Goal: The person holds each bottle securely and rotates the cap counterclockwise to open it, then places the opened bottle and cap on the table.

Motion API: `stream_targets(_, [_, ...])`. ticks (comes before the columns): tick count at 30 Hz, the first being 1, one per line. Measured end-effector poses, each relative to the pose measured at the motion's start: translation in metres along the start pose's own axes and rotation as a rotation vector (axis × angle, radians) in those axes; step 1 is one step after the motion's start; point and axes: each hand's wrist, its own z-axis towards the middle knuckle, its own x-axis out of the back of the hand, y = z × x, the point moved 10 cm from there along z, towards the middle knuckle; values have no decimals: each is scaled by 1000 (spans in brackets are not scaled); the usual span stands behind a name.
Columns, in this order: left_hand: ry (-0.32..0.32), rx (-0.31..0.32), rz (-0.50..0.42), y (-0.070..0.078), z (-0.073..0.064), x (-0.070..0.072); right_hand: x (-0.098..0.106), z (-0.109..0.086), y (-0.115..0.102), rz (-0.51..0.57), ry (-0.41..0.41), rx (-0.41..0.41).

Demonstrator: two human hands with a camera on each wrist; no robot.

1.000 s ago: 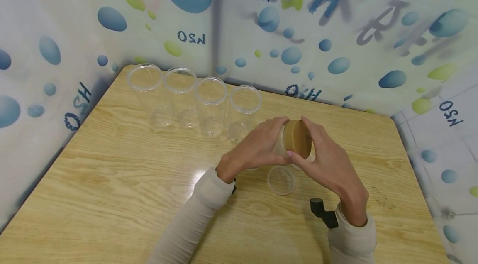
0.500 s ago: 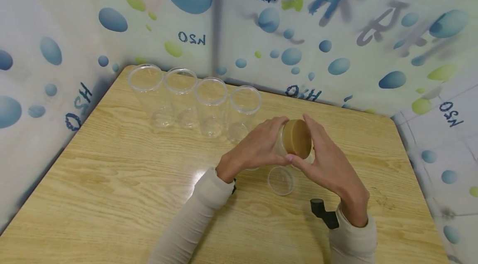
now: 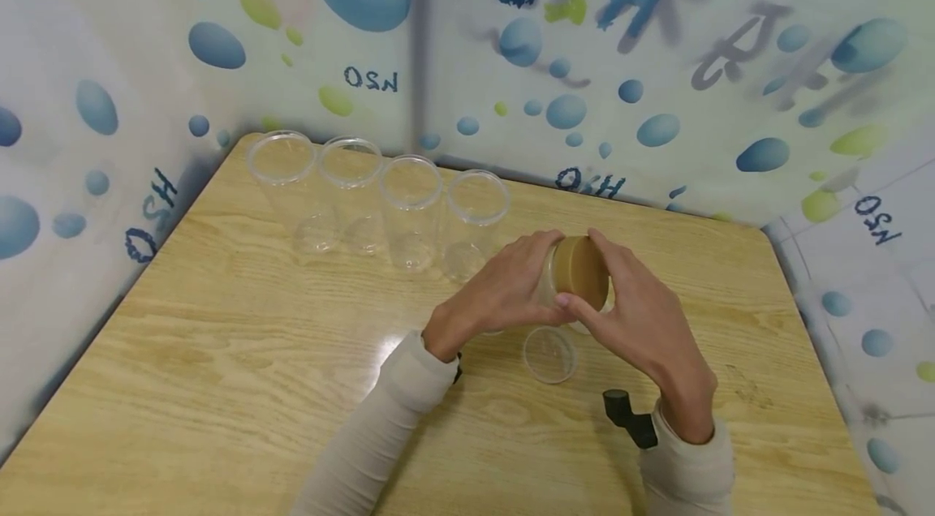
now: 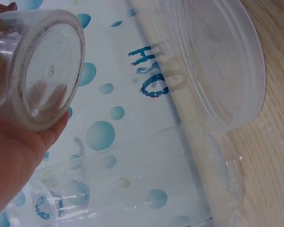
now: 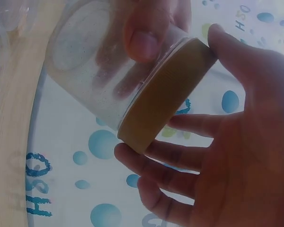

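Note:
A clear jar (image 5: 80,61) with a wide golden-brown lid (image 3: 582,274) is held up above the table, tilted on its side with the lid facing right. My left hand (image 3: 507,281) grips the jar body, its thumb and fingers wrapped round the clear wall. On the lid's rim lie the thumb and fingertips of my right hand (image 3: 646,321), pinching it from the other side. In the left wrist view the jar's round base (image 4: 52,71) shows, with some whitish smudges. The lid sits on the jar's mouth.
Several tall clear plastic jars (image 3: 411,212) without lids stand in a row at the back left of the wooden table (image 3: 241,386). Below the hands is a round clear plastic piece (image 3: 550,355). A printed wall covering (image 3: 467,78) stands close behind the table.
Around the lid, the right hand's fingers opened slightly, then closed back on the rim. The left hand and the jar stay nearly in place. The head view has shifted a little.

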Motion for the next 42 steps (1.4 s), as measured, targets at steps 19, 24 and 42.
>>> stream_targets(19, [-22,11,-33,-1,-2,-1,4,-3,-7,85,8,101])
stream_targets(24, [-24,17,-38,-1,-2,-1,6,-4,-9,103,26,137])
stream_targets(42, [15,20,-165,1,-2,11,35,-12,-3,291,139,204])
